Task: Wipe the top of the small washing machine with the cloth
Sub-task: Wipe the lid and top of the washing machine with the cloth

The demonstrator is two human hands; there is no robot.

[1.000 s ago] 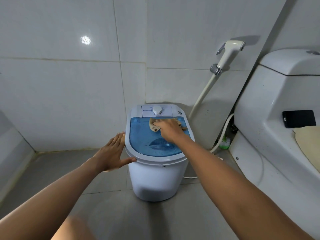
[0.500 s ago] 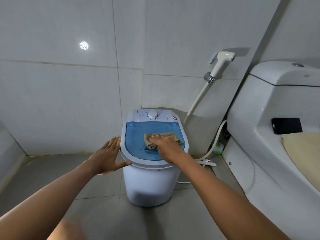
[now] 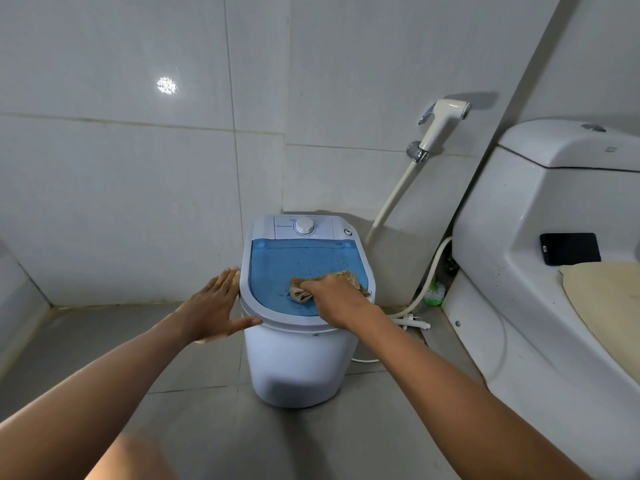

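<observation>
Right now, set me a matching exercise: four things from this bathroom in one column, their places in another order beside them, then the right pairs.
Things
1. cloth
2. left hand
3. phone
4. dial

Places
A. on the toilet, behind the seat
B. flat against the washer's left rim
C. under the right hand on the blue lid
D. on the white panel behind the lid

Pairs: 1-C, 2-B, 3-A, 4-D
</observation>
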